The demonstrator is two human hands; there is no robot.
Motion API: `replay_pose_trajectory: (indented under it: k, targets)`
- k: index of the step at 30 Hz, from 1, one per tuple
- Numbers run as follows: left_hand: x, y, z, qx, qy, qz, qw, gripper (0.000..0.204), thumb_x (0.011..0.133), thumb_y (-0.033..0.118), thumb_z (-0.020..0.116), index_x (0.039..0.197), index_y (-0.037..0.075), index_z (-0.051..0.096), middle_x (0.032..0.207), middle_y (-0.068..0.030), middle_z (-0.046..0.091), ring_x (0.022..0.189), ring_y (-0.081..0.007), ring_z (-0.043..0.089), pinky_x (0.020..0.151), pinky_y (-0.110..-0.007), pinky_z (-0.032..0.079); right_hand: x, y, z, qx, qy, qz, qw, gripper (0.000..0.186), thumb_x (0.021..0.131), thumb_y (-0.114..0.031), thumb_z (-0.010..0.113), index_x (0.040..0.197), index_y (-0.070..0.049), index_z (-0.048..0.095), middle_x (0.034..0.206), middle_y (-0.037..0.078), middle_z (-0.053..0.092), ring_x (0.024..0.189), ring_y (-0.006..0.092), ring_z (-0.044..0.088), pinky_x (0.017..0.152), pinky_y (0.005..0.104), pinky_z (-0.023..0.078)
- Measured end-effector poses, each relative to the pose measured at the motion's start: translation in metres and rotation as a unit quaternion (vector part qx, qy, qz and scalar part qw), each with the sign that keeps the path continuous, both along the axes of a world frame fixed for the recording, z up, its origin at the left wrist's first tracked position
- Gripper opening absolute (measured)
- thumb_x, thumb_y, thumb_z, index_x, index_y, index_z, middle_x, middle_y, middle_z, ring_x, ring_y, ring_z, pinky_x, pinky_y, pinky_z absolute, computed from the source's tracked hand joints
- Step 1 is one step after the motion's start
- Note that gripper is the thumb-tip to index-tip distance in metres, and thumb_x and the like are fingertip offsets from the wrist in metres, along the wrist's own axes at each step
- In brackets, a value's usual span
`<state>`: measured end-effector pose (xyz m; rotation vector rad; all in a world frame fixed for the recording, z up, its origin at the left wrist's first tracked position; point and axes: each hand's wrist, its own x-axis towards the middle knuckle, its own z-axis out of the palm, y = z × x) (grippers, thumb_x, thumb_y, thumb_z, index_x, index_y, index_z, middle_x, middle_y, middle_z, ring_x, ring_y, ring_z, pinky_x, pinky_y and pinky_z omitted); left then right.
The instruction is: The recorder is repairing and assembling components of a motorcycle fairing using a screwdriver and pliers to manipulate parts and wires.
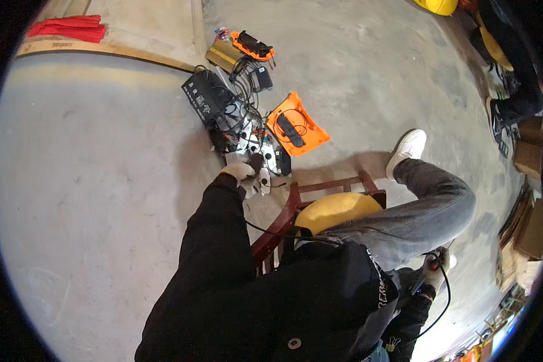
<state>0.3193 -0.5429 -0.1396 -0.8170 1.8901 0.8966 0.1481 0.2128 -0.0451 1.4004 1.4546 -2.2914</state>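
Several flat, perhaps metallic pieces beside the left hand.

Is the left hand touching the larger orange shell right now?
No, the left hand is at the near end of the pile of electronics, apart from the larger orange shell beyond it to the right.

Two orange shells, one gold box and one black box lay on the floor. One gloved left hand, one gloved right hand and one red-framed chair showed.
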Motion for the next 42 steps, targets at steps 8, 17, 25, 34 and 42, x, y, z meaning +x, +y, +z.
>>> replay_pose_trajectory:
  k: [8, 17, 25, 34, 42]
  targets:
    - [0.031, -0.035, -0.008, -0.035, 0.197, 0.613, 0.764, 0.020, 0.095, 0.009, 0.064, 0.112, -0.001, 0.063, 0.098, -0.0115, 0.067, 0.078, -0.0235, 0.071, 0.065, -0.036, 0.065, 0.000, 0.021, -0.017, -0.014, -0.039, 0.094, 0.995, 0.025, 0.104, -0.031, 0.065, 0.113, -0.009, 0.070, 0.103, 0.002, 0.072, 0.082, 0.0106, 0.065, 0.064, 0.0234, 0.050]
    - [0.042, -0.031, -0.022, 0.016, 0.049, 0.660, 0.749, 0.020, 0.097, 0.021, 0.066, 0.107, 0.004, 0.071, 0.086, -0.0098, 0.069, 0.062, -0.0212, 0.066, 0.052, -0.034, 0.060, -0.004, -0.002, -0.007, 0.032, -0.034, 0.066, 0.997, 0.022, 0.103, -0.026, 0.065, 0.112, -0.007, 0.068, 0.093, 0.001, 0.069, 0.074, 0.0116, 0.060, 0.061, 0.0241, 0.048]
    - [0.067, -0.060, -0.040, -0.033, 0.127, 0.455, 0.880, 0.020, 0.099, 0.021, 0.063, 0.102, 0.002, 0.070, 0.087, -0.0084, 0.067, 0.070, -0.0210, 0.068, 0.062, -0.031, 0.062, 0.003, 0.009, -0.015, 0.105, -0.010, 0.164, 0.981, 0.017, 0.102, -0.022, 0.068, 0.109, -0.006, 0.068, 0.094, 0.003, 0.070, 0.075, 0.0131, 0.062, 0.065, 0.0260, 0.051]
    - [0.018, -0.018, 0.001, -0.339, 0.147, 0.055, 0.928, 0.025, 0.090, 0.023, 0.072, 0.109, 0.006, 0.071, 0.100, -0.0184, 0.075, 0.096, -0.0379, 0.073, 0.085, -0.046, 0.058, 0.008, 0.014, -0.021, 0.067, -0.050, 0.125, 0.989, 0.015, 0.102, -0.032, 0.069, 0.104, -0.017, 0.071, 0.084, -0.003, 0.066, 0.071, 0.0121, 0.059, 0.060, 0.0270, 0.046]
    - [-0.080, 0.045, -0.100, 0.026, 0.134, 0.318, 0.938, 0.055, 0.089, 0.031, 0.072, 0.136, 0.006, 0.063, 0.110, -0.0173, 0.074, 0.093, -0.0316, 0.072, 0.079, -0.041, 0.057, 0.005, -0.027, 0.006, 0.060, -0.064, 0.071, 0.994, 0.017, 0.100, -0.028, 0.072, 0.110, -0.015, 0.070, 0.086, -0.003, 0.070, 0.067, 0.0104, 0.062, 0.057, 0.0234, 0.048]
